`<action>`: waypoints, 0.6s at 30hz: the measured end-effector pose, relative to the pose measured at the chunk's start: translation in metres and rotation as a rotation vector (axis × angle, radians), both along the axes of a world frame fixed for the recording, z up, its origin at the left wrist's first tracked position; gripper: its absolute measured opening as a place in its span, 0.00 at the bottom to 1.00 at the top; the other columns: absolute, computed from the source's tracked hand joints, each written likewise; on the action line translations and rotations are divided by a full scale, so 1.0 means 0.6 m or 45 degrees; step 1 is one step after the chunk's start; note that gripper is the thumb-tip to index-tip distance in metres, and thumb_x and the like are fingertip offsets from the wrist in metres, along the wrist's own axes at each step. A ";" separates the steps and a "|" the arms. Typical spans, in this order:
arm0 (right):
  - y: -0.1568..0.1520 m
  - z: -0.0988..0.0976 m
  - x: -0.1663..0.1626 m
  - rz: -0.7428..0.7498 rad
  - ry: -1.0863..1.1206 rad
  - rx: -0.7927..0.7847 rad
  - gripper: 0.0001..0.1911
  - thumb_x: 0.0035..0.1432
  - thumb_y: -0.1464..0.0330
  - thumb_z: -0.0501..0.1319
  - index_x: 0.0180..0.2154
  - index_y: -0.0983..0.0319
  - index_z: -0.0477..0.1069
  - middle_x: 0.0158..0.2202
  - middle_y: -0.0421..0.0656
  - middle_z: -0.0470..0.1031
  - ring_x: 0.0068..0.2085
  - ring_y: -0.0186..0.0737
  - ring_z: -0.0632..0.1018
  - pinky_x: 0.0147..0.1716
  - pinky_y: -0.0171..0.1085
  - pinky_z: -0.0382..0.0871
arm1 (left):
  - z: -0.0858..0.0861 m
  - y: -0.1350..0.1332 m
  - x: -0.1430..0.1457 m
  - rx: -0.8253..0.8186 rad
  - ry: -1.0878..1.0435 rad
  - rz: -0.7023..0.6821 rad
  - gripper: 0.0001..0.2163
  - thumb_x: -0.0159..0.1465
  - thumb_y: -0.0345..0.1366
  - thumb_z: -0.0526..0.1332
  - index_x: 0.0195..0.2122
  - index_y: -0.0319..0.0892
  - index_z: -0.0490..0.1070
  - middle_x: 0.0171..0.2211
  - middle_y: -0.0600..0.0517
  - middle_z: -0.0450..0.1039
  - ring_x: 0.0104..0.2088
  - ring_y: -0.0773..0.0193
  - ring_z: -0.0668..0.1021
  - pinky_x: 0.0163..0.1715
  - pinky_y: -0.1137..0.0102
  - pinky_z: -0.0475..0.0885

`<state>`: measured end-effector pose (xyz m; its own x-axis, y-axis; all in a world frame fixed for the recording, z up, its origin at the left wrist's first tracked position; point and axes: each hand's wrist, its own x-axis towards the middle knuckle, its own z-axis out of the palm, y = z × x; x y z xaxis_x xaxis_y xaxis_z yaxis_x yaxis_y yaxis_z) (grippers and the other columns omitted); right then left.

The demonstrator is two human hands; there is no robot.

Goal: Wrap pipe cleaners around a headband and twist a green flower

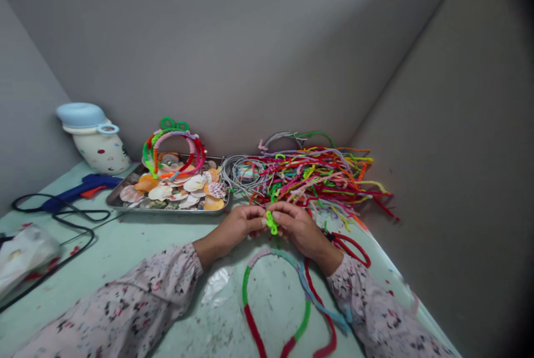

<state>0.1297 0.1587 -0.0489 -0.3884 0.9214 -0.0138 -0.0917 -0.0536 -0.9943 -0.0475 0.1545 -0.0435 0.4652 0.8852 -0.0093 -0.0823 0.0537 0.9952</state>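
Note:
A bright yellow-green pipe cleaner, bent into small loops, is pinched between my two hands over the middle of the table. My left hand grips it from the left with thumb and fingers together. From the other side my right hand holds it the same way; some fingers of both hands are hidden. Just below them lies a headband wrapped in green, red, pink and pale blue fuzzy stems. A light blue pipe cleaner and a red one lie near my right wrist.
A metal tray holds seashells, with several wrapped headbands on top. Many coloured pipe cleaners are heaped behind my hands beside wire hoops. At left are a blue glue gun, its black cord and a white cup.

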 end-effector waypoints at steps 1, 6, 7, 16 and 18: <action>0.000 0.002 0.001 0.008 -0.024 0.017 0.12 0.52 0.61 0.63 0.37 0.60 0.73 0.25 0.37 0.70 0.22 0.30 0.66 0.21 0.30 0.57 | 0.000 0.000 0.000 -0.003 0.006 -0.021 0.09 0.54 0.40 0.64 0.29 0.37 0.73 0.23 0.53 0.67 0.22 0.71 0.65 0.24 0.73 0.60; -0.004 0.020 0.001 0.012 -0.247 0.257 0.07 0.53 0.64 0.62 0.31 0.61 0.75 0.26 0.38 0.70 0.26 0.32 0.67 0.27 0.32 0.59 | -0.005 0.000 -0.003 -0.003 0.078 -0.111 0.07 0.55 0.37 0.62 0.27 0.37 0.71 0.21 0.54 0.65 0.21 0.71 0.64 0.23 0.73 0.57; -0.005 0.024 0.000 0.014 -0.309 0.335 0.07 0.53 0.64 0.62 0.30 0.61 0.75 0.27 0.38 0.70 0.28 0.34 0.68 0.29 0.33 0.60 | -0.007 0.000 -0.004 0.002 0.090 -0.131 0.07 0.56 0.36 0.62 0.27 0.38 0.70 0.21 0.55 0.65 0.21 0.71 0.64 0.23 0.73 0.56; -0.004 0.026 0.000 -0.019 -0.252 0.331 0.10 0.56 0.64 0.60 0.40 0.59 0.73 0.31 0.39 0.72 0.30 0.34 0.71 0.30 0.34 0.63 | -0.008 0.002 -0.003 -0.002 0.037 -0.030 0.06 0.56 0.36 0.62 0.30 0.38 0.71 0.23 0.56 0.65 0.22 0.72 0.64 0.24 0.74 0.57; -0.002 0.020 0.002 -0.075 -0.159 0.226 0.12 0.56 0.63 0.60 0.42 0.58 0.70 0.29 0.37 0.71 0.27 0.33 0.70 0.26 0.32 0.62 | -0.005 0.002 -0.002 0.009 -0.021 0.035 0.07 0.57 0.37 0.62 0.32 0.37 0.71 0.24 0.55 0.67 0.23 0.72 0.65 0.25 0.75 0.59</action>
<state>0.1312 0.1573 -0.0369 -0.3393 0.9346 0.1062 0.0347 0.1253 -0.9915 -0.0487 0.1555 -0.0468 0.4409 0.8976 0.0047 -0.1002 0.0440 0.9940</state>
